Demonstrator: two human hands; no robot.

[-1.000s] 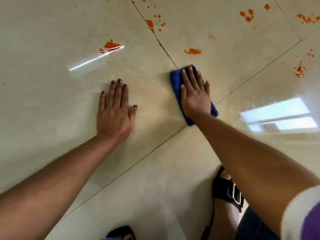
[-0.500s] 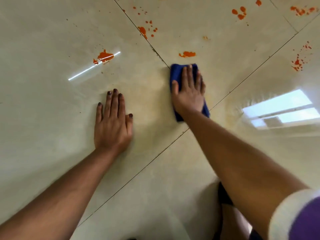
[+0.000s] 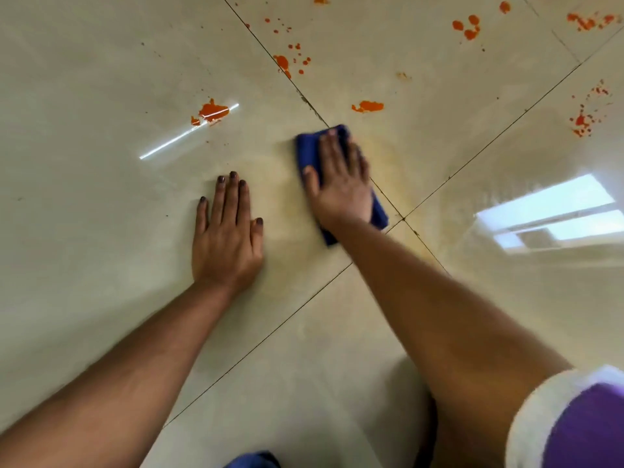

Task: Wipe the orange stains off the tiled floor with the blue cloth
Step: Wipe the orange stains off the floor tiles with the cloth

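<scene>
1. Since a moment ago, her right hand (image 3: 341,184) has slid the blue cloth (image 3: 309,146) leftward across the grout line.
2. Fingers lie flat, pressing the cloth onto the tiled floor (image 3: 84,214).
3. Left hand (image 3: 227,238) rests flat, fingers straight, just beside.
4. Orange stains (image 3: 368,106) sit beyond the cloth.

Glossy cream tiled floor (image 3: 101,231), dark grout lines crossing just right of centre. A blue cloth (image 3: 308,146) lies flat by that crossing, under the right hand (image 3: 341,187). The left hand (image 3: 227,238) rests flat just left of it. Orange stains (image 3: 211,111) dot the upper frame: one upper left, one above the cloth, more spatter toward the upper right.
</scene>
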